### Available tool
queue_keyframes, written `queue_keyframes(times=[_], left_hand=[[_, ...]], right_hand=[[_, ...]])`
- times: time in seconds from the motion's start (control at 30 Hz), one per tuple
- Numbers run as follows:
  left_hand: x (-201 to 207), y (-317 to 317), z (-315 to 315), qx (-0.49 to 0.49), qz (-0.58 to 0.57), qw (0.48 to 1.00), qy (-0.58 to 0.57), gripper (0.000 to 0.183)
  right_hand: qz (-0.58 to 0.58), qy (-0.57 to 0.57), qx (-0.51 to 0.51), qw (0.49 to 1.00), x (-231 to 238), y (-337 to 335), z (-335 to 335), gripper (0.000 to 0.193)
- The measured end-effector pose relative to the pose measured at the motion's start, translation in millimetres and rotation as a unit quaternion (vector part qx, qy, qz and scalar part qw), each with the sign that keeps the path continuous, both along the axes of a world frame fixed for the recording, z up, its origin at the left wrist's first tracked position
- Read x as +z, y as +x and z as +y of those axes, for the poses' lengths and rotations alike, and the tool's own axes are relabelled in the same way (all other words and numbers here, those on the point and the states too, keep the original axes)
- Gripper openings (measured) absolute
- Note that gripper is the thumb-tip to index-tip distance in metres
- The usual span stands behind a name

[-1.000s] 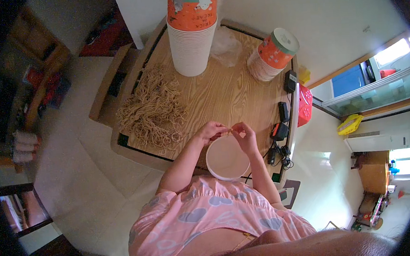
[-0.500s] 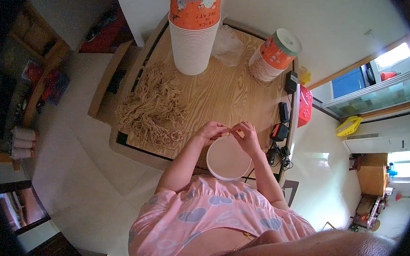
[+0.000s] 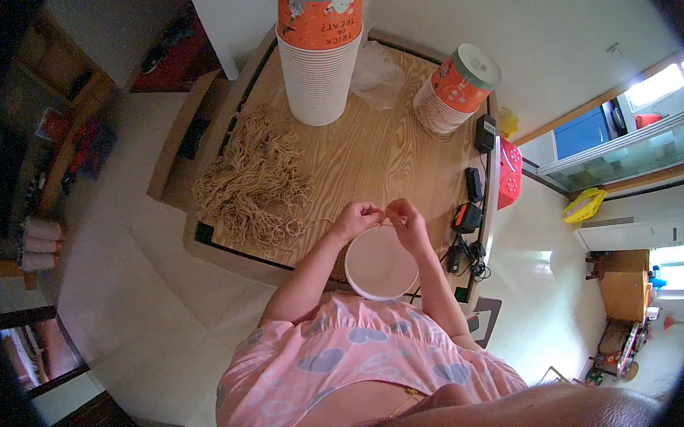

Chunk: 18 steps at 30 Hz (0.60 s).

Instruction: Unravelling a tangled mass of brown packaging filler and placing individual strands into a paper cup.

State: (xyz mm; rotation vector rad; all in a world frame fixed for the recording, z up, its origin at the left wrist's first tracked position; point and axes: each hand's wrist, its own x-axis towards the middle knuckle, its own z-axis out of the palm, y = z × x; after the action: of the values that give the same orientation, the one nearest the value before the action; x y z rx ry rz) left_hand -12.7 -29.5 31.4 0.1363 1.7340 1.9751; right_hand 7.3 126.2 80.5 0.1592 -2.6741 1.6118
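Observation:
Both of my hands meet above the far rim of a white round paper tub (image 3: 382, 266) close to my body. My left hand (image 3: 360, 219) has its fingertips pinched together. Facing it, my right hand (image 3: 407, 223) is pinched too. A thin tan cord (image 3: 387, 222) shows between the fingertips; its ends are too small to make out. On the left of the table lies a loose heap of tan cord (image 3: 254, 184), from which a strand runs toward my left wrist.
A tall stack of paper tubs (image 3: 318, 82) rises at the back, beside a crumpled clear plastic bag (image 3: 378, 77). A shorter tub stack (image 3: 456, 89) stands back right. Along the right edge sit black adapters (image 3: 486, 134), an orange-and-black device (image 3: 468, 218) and tangled cables (image 3: 470, 260).
My right hand has turned slightly and its fingers have drawn in closer. The fingertips of my two hands stand a little further apart. The tub stays in place.

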Motion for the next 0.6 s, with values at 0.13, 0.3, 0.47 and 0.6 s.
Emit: queue_keyframes(times=[0.13, 0.3, 0.47, 0.6], left_hand=[[3, 3, -1, 0.035, 0.013, 0.999, -0.037, 0.01], [0, 3, 2, 0.067, -0.007, 0.998, 0.014, 0.011], [4, 5, 0, 0.09, -0.009, 0.995, 0.029, 0.012], [10, 8, -2, 0.095, -0.023, 0.995, 0.031, 0.013]], right_hand=[[-0.11, -0.055, -0.002, 0.992, -3, 4, -2, 0.017], [-0.101, -0.069, 0.001, 0.993, -11, 3, -3, 0.022], [-0.109, -0.078, -0.004, 0.991, -8, 3, -4, 0.021], [-0.128, -0.057, -0.017, 0.99, -5, 7, -6, 0.02]])
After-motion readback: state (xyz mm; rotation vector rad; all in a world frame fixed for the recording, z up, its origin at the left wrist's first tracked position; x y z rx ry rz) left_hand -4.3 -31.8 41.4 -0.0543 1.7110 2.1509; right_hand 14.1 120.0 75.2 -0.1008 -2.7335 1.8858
